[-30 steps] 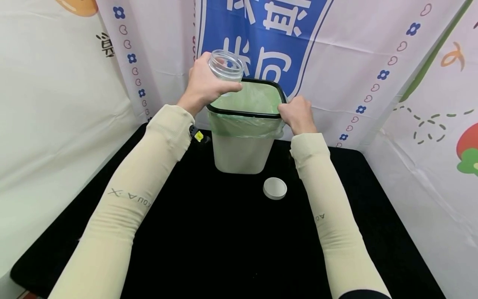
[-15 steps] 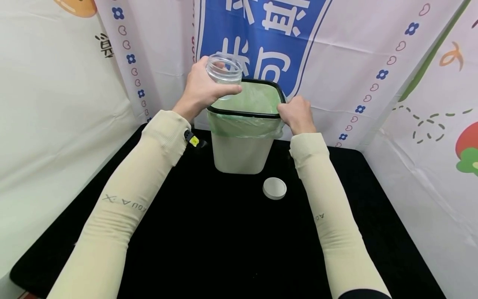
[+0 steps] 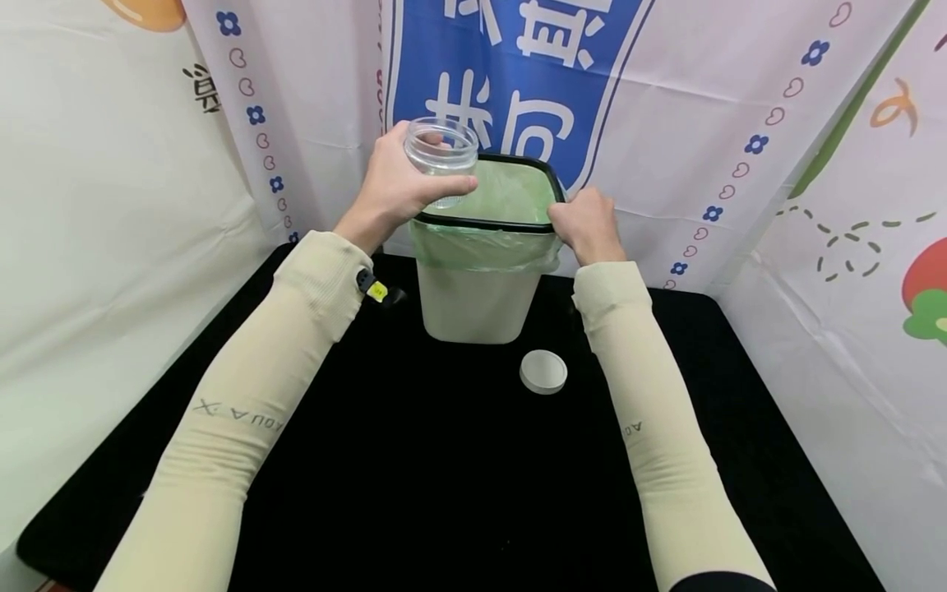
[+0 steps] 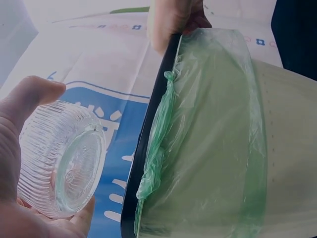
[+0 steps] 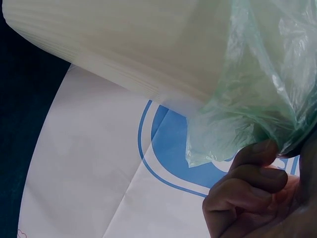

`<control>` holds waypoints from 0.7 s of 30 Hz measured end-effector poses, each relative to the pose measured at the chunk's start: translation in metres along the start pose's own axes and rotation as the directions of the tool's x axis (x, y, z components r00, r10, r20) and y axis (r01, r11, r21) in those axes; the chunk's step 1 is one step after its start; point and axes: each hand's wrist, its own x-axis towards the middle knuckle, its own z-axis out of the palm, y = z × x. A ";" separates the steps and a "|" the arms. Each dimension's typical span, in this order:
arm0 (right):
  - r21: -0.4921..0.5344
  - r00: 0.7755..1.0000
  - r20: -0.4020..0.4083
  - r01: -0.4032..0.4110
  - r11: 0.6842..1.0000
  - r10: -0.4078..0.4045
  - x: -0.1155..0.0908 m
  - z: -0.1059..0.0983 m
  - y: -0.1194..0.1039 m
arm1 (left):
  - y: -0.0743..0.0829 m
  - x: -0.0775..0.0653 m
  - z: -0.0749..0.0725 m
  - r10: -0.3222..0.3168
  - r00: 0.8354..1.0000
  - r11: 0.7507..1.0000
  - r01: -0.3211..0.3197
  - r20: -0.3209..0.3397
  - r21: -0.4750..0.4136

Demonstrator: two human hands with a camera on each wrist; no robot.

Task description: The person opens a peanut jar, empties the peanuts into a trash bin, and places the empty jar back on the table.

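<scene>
My left hand (image 3: 395, 177) grips a clear ribbed glass jar (image 4: 62, 158), its open mouth facing up in the head view. The jar is held above the left part of a pale trash can (image 3: 477, 304) with a black rim (image 3: 491, 224). A green plastic bag (image 3: 518, 193) lines the can and folds over its outside. At the right corner my right hand (image 3: 588, 224) holds the rim, its fingers (image 5: 242, 198) curled by the bag's edge in the right wrist view. A round white lid (image 3: 543, 372) lies on the table in front of the can.
A black-covered table (image 3: 414, 477) carries the can and lid. Printed cloth with a blue sign (image 3: 510, 74) hangs close behind the can. White cloth walls (image 3: 111, 164) stand at both sides. A small black and yellow device (image 3: 376, 288) is at the left wrist.
My left hand has moved slightly down and to the left with the jar, which now stands more upright. My right hand stays on the rim; the can and lid have not moved.
</scene>
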 end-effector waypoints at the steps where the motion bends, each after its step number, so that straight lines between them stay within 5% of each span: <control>1: -0.002 1.000 0.001 -0.001 1.000 0.001 0.000 0.000 0.000 | 0.000 -0.001 0.000 0.001 1.000 1.000 -0.001 0.001 -0.010; 21: -0.009 1.000 -0.011 0.014 1.000 -0.014 0.000 0.001 0.001 | -0.003 -0.020 -0.001 0.046 0.999 0.984 -0.045 0.007 -0.173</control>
